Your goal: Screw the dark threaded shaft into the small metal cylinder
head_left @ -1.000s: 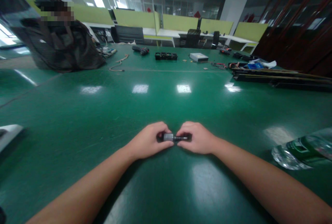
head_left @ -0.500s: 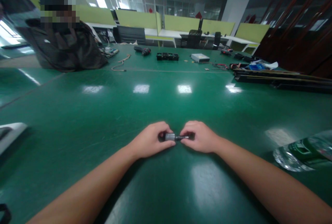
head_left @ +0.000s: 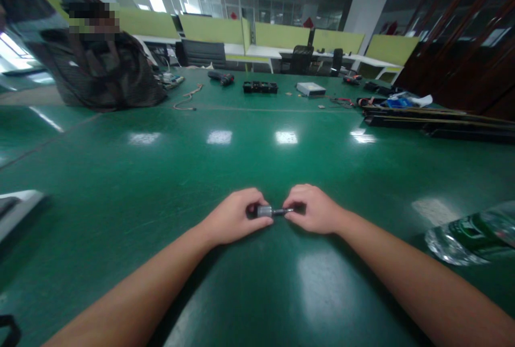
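Low over the green table, my left hand is closed around the dark rear end of a small silver-and-black cylindrical metal piece. A thin dark shaft juts out of it toward the right. Thumb and fingers of my right hand pinch the bright tip of this shaft. Between the two hands the shaft is bare. The exact kind of part is too small to make out, and the fingers hide both of its ends.
A clear plastic bottle with a green label lies at the right. Part of a white device shows at the left edge. Farther back are a dark bag, a drill-like tool, a black block and dark strips.
My right hand has shifted slightly to the right and away from me, so the gap between the hands is wider. My left hand and the metal piece stay nearly in place.
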A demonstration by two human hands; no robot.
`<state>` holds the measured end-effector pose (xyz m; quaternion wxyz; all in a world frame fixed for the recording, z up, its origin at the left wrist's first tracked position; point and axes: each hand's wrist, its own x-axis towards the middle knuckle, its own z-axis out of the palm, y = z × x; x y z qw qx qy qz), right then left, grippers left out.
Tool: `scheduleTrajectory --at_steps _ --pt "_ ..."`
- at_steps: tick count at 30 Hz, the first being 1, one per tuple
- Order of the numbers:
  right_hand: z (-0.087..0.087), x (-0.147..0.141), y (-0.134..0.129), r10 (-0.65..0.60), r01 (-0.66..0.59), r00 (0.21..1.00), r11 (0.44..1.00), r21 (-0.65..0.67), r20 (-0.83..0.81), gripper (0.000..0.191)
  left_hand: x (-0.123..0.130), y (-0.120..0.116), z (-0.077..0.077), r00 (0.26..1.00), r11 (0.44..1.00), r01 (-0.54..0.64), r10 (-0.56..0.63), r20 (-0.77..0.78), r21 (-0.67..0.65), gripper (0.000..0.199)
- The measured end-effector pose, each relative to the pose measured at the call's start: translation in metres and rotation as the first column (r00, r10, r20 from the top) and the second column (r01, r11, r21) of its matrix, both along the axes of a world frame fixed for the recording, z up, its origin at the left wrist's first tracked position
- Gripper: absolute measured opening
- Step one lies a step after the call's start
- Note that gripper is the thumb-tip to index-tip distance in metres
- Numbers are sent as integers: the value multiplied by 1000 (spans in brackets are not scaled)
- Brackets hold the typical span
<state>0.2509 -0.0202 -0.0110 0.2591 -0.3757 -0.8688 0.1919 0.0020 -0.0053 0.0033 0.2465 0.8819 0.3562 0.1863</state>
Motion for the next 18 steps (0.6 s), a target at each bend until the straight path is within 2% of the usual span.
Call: scheduleTrajectory --at_steps 14,18 --pt "0 3 1 -26 26 1000 1000 -2 15 6 0 0 -1 1000 999 -30 30 8 -31 23" --pt "1 3 1 -21 21 1000 1000 6 11 7 0 1 0 1000 999 -4 4 21 -34 21"
